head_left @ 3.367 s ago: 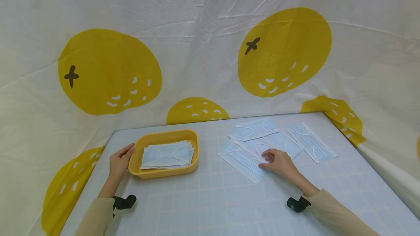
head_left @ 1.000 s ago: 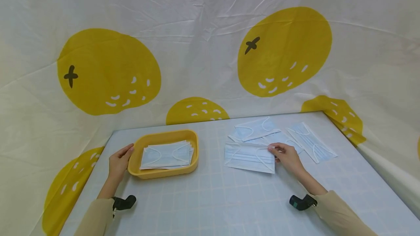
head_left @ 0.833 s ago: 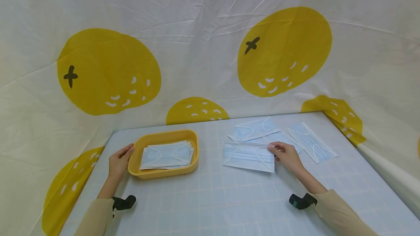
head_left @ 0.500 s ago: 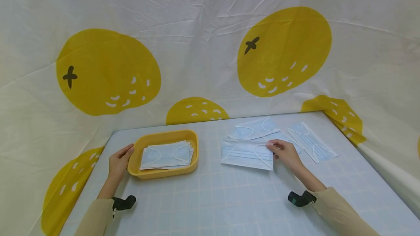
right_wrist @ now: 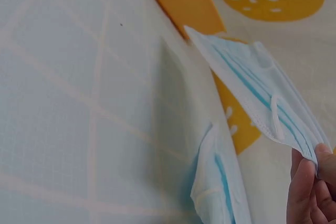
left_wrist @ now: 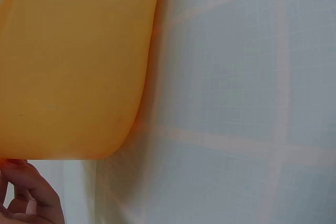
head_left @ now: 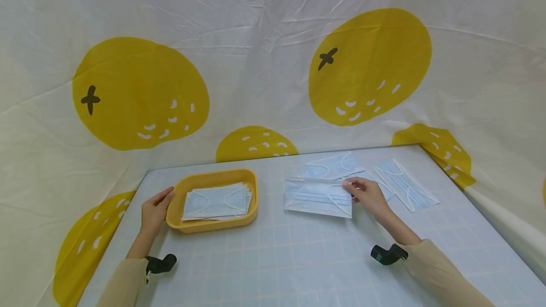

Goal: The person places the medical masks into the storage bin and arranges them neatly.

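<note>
In the head view my right hand (head_left: 368,197) pinches a light blue face mask (head_left: 317,197) by its right end. The right wrist view shows this mask (right_wrist: 252,85) raised off the table, with thumb and fingers at its corner. My left hand (head_left: 156,211) holds the left rim of a yellow tray (head_left: 212,225), where a stack of face masks (head_left: 216,202) lies with ear loops showing. Curled fingers (left_wrist: 32,188) meet the tray's end in the left wrist view. Beyond the held mask, loose masks (head_left: 334,165) overlap one another, partly hidden by it.
Another mask (head_left: 405,185) lies apart near the table's right edge. A pale checked cloth covers the table (head_left: 273,264). Behind it hangs a white curtain (head_left: 264,84) with yellow fruit prints. Each wrist carries a small black camera.
My right hand has picked the front mask up from the loose pile, turned it level, and lately moved it slightly left and upward. The left hand and tray stay in place.
</note>
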Tool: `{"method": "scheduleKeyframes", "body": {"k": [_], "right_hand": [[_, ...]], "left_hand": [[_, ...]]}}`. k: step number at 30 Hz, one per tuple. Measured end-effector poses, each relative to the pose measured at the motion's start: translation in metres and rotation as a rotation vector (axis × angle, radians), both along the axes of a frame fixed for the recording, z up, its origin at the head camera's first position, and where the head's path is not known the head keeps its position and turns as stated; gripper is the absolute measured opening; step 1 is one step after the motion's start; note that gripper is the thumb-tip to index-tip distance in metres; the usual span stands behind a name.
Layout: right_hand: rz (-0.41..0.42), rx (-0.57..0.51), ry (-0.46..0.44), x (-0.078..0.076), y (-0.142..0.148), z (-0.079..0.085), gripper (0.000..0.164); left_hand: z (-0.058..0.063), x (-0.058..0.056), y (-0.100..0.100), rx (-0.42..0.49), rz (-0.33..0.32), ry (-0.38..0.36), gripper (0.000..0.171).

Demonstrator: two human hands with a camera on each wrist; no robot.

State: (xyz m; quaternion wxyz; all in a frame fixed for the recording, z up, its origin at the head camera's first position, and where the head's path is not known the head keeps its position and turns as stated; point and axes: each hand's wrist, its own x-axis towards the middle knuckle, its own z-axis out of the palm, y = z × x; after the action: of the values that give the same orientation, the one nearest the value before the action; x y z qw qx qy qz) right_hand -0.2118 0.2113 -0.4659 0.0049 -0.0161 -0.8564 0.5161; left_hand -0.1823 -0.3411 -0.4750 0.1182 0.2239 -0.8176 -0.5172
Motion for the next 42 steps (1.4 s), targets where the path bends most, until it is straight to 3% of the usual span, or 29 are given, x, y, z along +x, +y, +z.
{"method": "scheduleKeyframes", "body": {"k": [22,42], "right_hand": [[0.065,-0.038,0.089,-0.007,-0.017,0.023,0.038],[0.132,-0.120,0.085,-0.017,-0.056,0.038,0.032]], "left_hand": [[-0.002,0.000,-0.001,0.004,-0.019,-0.026,0.053],[0.001,0.001,-0.001,0.009,-0.005,-0.004,0.051]]}}
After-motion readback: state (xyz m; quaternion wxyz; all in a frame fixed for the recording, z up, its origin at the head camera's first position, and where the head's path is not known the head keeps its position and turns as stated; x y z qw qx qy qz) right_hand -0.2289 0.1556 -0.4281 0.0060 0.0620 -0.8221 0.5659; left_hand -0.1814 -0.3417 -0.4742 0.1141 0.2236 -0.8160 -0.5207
